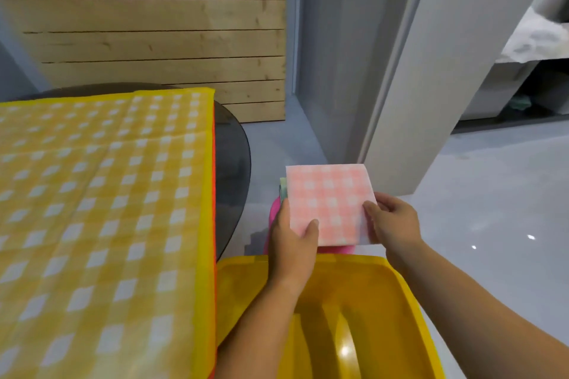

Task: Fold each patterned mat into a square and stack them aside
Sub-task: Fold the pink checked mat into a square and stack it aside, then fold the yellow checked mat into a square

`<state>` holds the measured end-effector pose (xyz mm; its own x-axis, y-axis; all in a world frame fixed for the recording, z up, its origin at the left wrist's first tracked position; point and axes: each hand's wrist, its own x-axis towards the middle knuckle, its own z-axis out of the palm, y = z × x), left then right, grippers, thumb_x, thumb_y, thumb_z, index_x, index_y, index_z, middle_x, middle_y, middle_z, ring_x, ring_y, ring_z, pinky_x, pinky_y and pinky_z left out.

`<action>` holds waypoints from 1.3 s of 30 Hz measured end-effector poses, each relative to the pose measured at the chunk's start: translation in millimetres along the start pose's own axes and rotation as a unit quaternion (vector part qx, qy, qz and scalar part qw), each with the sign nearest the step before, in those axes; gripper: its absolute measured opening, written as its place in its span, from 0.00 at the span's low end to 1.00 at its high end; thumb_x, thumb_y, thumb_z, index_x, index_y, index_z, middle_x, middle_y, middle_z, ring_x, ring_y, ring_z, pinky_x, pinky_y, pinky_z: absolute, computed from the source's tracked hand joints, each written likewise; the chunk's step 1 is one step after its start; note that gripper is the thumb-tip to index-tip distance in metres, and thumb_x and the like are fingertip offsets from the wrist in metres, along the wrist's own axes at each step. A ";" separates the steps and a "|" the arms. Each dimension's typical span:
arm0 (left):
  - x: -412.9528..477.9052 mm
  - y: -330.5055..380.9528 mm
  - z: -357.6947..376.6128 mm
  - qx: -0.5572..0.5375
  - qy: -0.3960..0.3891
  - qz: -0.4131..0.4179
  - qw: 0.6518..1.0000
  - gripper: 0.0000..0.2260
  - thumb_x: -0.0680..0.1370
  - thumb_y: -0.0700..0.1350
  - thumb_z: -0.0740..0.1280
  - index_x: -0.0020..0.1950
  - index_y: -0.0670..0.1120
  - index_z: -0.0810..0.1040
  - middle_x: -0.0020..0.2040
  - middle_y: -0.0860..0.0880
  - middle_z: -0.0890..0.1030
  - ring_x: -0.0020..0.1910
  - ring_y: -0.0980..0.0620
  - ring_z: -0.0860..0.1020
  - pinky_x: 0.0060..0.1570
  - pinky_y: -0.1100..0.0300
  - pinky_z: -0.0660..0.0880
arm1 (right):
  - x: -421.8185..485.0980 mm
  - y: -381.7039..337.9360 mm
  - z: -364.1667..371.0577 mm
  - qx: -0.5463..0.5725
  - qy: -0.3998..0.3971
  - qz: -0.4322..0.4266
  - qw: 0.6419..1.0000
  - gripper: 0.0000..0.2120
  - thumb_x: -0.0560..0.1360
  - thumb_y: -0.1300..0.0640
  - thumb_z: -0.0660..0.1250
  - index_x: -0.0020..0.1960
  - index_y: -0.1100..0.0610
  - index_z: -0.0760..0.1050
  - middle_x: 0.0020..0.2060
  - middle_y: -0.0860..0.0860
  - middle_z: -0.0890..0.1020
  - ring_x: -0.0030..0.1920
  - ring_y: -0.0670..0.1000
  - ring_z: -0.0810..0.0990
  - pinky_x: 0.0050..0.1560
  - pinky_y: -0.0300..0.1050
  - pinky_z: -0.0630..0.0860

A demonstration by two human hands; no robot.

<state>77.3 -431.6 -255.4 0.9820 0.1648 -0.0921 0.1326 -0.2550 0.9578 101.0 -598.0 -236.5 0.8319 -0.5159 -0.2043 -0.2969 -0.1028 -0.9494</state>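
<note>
A pink checked mat point(329, 200), folded into a square, is held between both hands to the right of the table. My left hand point(292, 243) grips its near left corner, thumb on top. My right hand point(394, 221) pinches its near right corner. Under the pink mat's left edge peeks the edge of a greenish folded mat point(282, 186). Both lie over a pink seat point(274, 212), mostly hidden. A large yellow checked mat point(101, 209) lies spread flat on the table at the left, with an orange edge showing beneath its right side.
A yellow plastic chair point(354, 311) stands right below my forearms. The dark round table point(234, 163) juts out past the yellow mat. A wooden slat wall is behind, a grey pillar point(431, 71) at right, grey floor around.
</note>
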 end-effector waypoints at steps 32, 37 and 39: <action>5.1 -11.8 0.4 0.050 0.019 0.000 0.999 0.27 0.81 0.52 0.67 0.77 0.57 0.59 0.74 0.53 0.69 0.72 0.50 0.70 0.66 0.48 0.76 | -13.8 4.4 9.9 -0.176 0.027 -0.098 0.979 0.21 0.79 0.51 0.66 0.70 0.56 0.70 0.66 0.52 0.76 0.62 0.54 0.76 0.59 0.53 0.76; -42.0 26.7 -12.9 -0.035 0.011 -0.005 0.999 0.25 0.83 0.49 0.65 0.77 0.57 0.60 0.75 0.53 0.67 0.73 0.50 0.69 0.67 0.50 0.75 | -63.7 -37.7 -14.4 -0.212 -0.014 -0.159 0.964 0.15 0.79 0.52 0.66 0.63 0.57 0.76 0.56 0.51 0.81 0.52 0.49 0.78 0.49 0.39 0.73; -66.3 45.5 -20.4 -0.067 -0.011 -0.009 0.998 0.25 0.83 0.48 0.65 0.78 0.57 0.59 0.76 0.53 0.67 0.73 0.49 0.69 0.67 0.50 0.76 | -87.5 -59.3 -23.3 -0.209 -0.024 -0.180 0.961 0.12 0.79 0.53 0.67 0.60 0.57 0.78 0.51 0.50 0.82 0.48 0.48 0.78 0.44 0.36 0.71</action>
<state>15.5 -434.7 -200.1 0.9826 0.1474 -0.1133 0.1318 -0.1227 0.9836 34.9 -566.5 -156.7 0.9340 -0.3434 0.0982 -0.1402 -0.6052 -0.7836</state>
